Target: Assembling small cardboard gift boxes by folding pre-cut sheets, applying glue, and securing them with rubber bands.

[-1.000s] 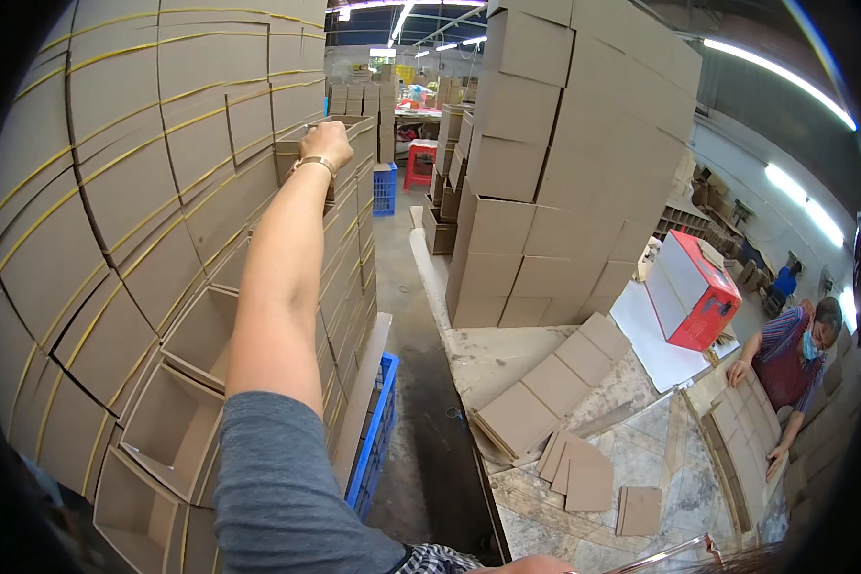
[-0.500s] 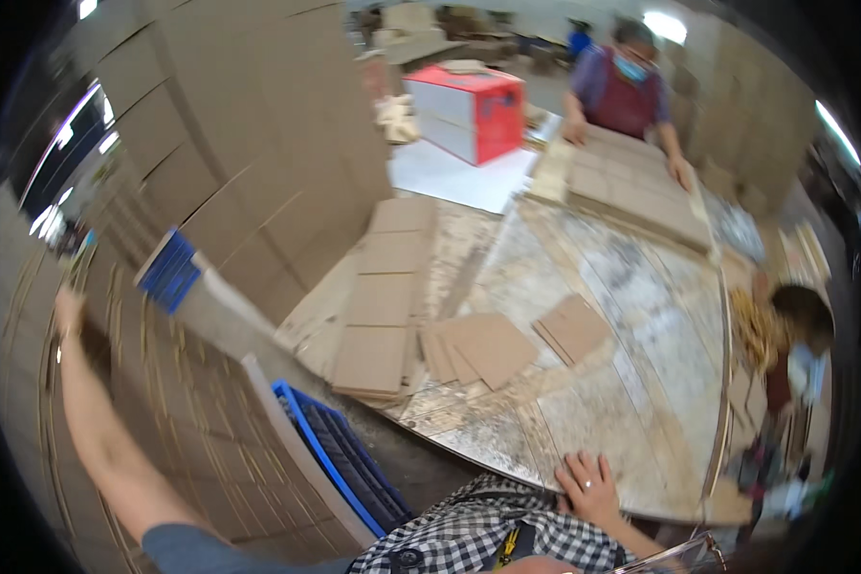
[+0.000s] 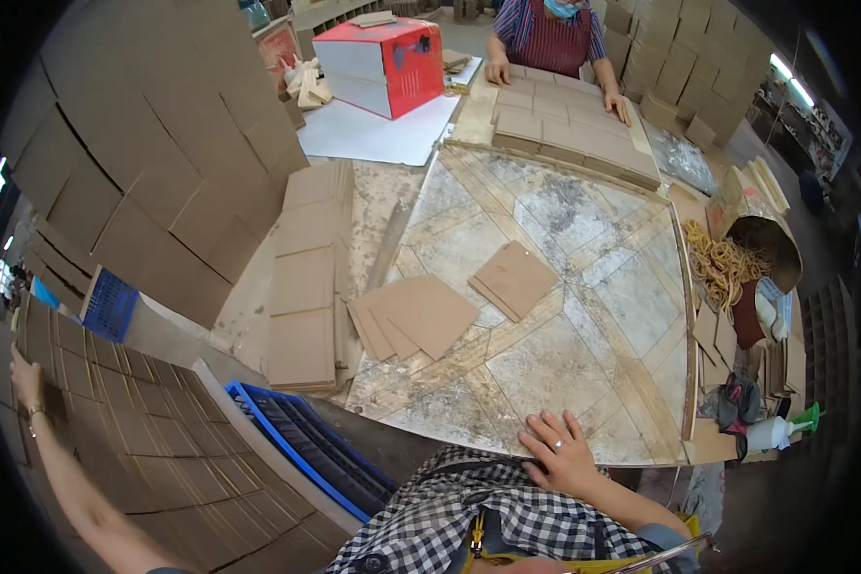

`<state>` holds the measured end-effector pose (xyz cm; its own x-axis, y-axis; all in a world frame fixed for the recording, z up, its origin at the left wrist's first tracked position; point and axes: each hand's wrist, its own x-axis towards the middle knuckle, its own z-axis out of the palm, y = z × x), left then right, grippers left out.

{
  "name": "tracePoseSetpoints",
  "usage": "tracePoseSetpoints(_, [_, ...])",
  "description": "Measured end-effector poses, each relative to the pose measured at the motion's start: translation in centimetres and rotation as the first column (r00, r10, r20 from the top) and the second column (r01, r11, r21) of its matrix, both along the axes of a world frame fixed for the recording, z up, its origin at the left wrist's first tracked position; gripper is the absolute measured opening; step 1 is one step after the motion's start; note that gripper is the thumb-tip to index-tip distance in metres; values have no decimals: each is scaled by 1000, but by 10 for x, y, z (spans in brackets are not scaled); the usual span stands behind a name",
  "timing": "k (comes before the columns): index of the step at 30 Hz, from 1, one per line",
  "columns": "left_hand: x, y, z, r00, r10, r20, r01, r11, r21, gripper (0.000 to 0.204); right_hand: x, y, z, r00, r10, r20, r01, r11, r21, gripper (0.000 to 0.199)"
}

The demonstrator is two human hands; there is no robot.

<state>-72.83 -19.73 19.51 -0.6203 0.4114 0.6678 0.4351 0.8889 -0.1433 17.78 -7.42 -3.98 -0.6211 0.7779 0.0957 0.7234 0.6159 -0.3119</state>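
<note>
My right hand [image 3: 562, 453] lies flat on the near edge of the worn, patterned tabletop [image 3: 555, 383], fingers spread and a ring on one. Far out to the left, my left arm stretches over tall stacks of brown board pieces [image 3: 163, 421]. My left hand [image 3: 28, 379] is at the far edge of these stacks, small in view, fingers apparently stretched out. Several loose square boards [image 3: 416, 316] lie fanned on the table, beside a small overlapping group of boards [image 3: 514, 279]. A long stack of boards [image 3: 303, 306] rests at the table's left.
Across the table, a co-worker's hands [image 3: 617, 105] rest on a board-covered block [image 3: 574, 129]. A red and white box [image 3: 411, 72] sits on a white sheet [image 3: 373, 139]. Blue crates [image 3: 306, 440] stand between table and stacks. At right are tangled yellow bands [image 3: 722, 258] and a spray bottle [image 3: 770, 432].
My view has swung, so the table and stacks sit further left and higher in the picture. My left arm stays reached out over the stacks; my right hand remains on the table edge.
</note>
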Motion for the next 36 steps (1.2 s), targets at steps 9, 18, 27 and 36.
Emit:
tracePoseSetpoints(9, [220,70,60,758,-368,-538,430,903,-11,50,-34,159,21,891,-267,-366,268,962,-48,48])
tracePoseSetpoints(18, [554,272,-143,43,-602,797,985,159,67,81,-97,275,38,825,-443,350,547,781,-302,92])
tracePoseSetpoints(27, [557,334,-210,307,-197,931,876,442,-195,128,-93,288,40,767,-490,415,622,728,-289,95])
tracePoseSetpoints(36, [573,326,-187,328,-142,934,879,408,-247,80,-86,291,12,850,-517,98,441,597,-670,61])
